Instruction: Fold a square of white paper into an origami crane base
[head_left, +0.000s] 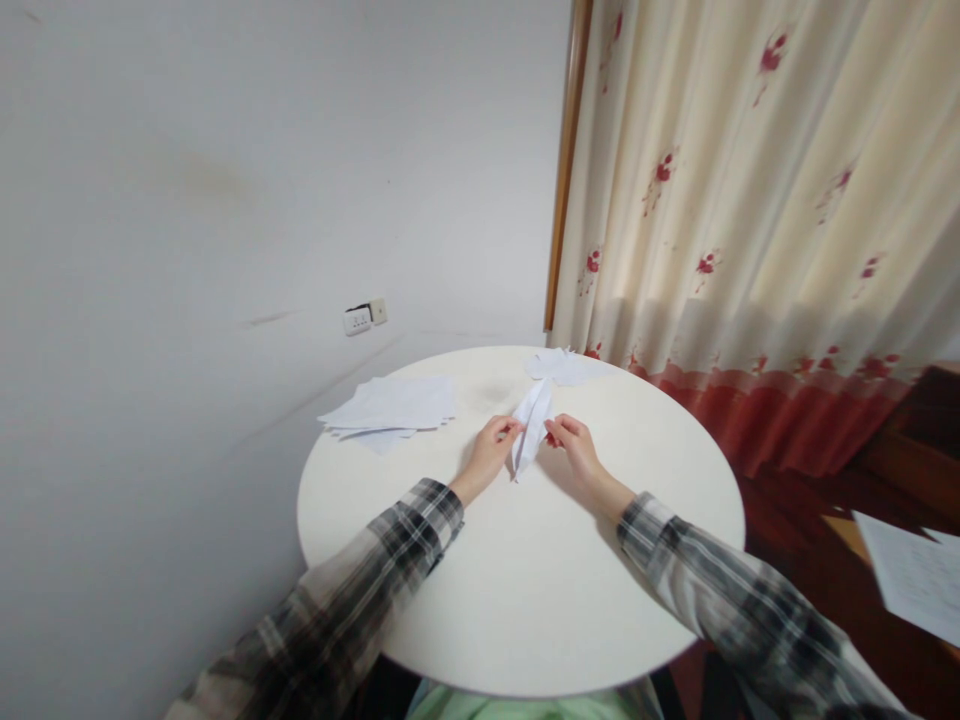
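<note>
A folded sheet of white paper [532, 425], long and narrow with pointed ends, is held up just above the round white table [517, 590]. My left hand [491, 450] pinches its left edge between thumb and fingers. On the opposite side, my right hand [577, 447] has its fingers closed at the paper's right edge. A crease runs lengthwise along the paper, and its halves stand slightly apart. Both forearms rest over the near part of the tabletop.
A stack of white paper sheets [394, 402] lies at the table's left. Several folded white paper pieces [562, 366] sit at the far edge. Behind are a wall with a socket [357, 320] and a flowered curtain [750, 200]. More papers [911, 575] lie at the far right.
</note>
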